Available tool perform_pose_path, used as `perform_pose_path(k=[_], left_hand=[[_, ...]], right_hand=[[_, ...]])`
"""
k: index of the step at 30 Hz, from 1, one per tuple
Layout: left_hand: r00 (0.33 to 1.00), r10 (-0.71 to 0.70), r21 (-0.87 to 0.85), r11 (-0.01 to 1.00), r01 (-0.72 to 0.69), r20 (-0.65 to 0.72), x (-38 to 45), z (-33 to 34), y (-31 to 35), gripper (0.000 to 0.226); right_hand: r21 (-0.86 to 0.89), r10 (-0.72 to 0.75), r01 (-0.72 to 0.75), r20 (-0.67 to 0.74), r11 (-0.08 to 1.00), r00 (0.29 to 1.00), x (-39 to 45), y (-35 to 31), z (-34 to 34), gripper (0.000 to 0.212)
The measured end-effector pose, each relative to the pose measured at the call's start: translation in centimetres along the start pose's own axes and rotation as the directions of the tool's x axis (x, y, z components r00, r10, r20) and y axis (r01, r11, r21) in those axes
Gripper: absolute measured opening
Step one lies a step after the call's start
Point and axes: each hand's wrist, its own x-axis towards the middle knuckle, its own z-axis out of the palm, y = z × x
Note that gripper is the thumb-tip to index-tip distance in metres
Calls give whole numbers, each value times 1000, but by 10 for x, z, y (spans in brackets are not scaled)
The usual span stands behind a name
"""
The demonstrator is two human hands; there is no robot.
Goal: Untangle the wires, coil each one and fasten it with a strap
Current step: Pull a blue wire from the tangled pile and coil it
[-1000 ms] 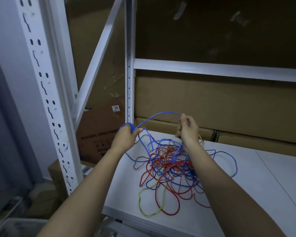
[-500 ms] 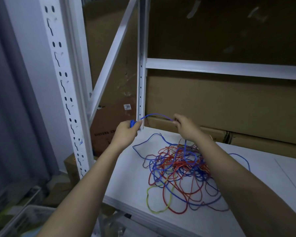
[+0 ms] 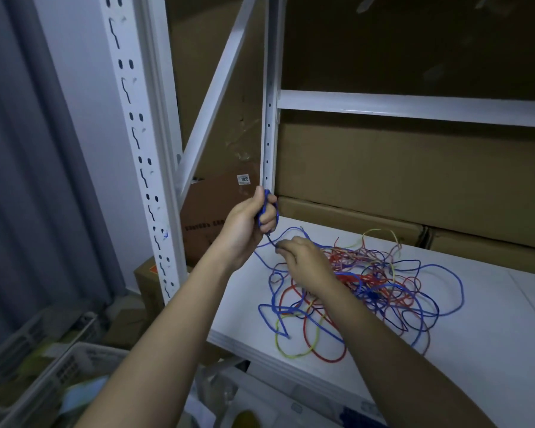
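Now right hand (image 3: 303,257) has dropped close under left hand (image 3: 249,225).

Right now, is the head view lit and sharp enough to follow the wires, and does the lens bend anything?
Head view: dim, bluish light; the tangled blue, red and yellow-green wires read clearly on the white shelf board; wide-angle distortion bows the white perforated rack upright; the cardboard boxes behind sink into shadow.

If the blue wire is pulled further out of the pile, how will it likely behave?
The blue wire lies in loose loops, so it is probably floppy and light. It threads through the red wires, so pulling would likely drag them along. The left hand grips a small bunch.
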Motion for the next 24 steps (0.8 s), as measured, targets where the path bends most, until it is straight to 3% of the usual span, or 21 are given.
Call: perform_pose_path(k=[3,6,9,11,14,16,19,24], left_hand=[[994,33,71,997,-26,-103,-3,-3,-8,23],[983,78,344,939,-16,-168,-13,0,-12,18],[993,84,656,755,-10,-82,-25,-2,-18,24],[1000,3,795,607,18,-26,-31,-10,-24,24],[990,-137,927,365,83,-34,-41,-20,-31,26],[976,-209,958,264,111,-55,-48,-20,-31,26],[965,-257,956,267,121,-50,-58,-15,-24,27],[965,-259,970,239,30,34,-74,-8,-14,41]], right_hand=[[-111,-157,148,-71,983,985,-23,-8,9,26],[-173,-300,273,-151,946,942,-43,-13,11,24],[-195,-380,346,-173,918,909,-55,-20,3,18],[-219,-410,371,-171,903,896,-59,-22,-3,24],[-183,-353,319,-205,930,913,-64,-23,-10,26],[-88,-236,221,-227,971,945,-68,-27,-16,17],[14,-113,119,-207,993,972,-68,-27,-20,13],[-60,-27,13,-229,998,973,-66,-29,-25,35]])
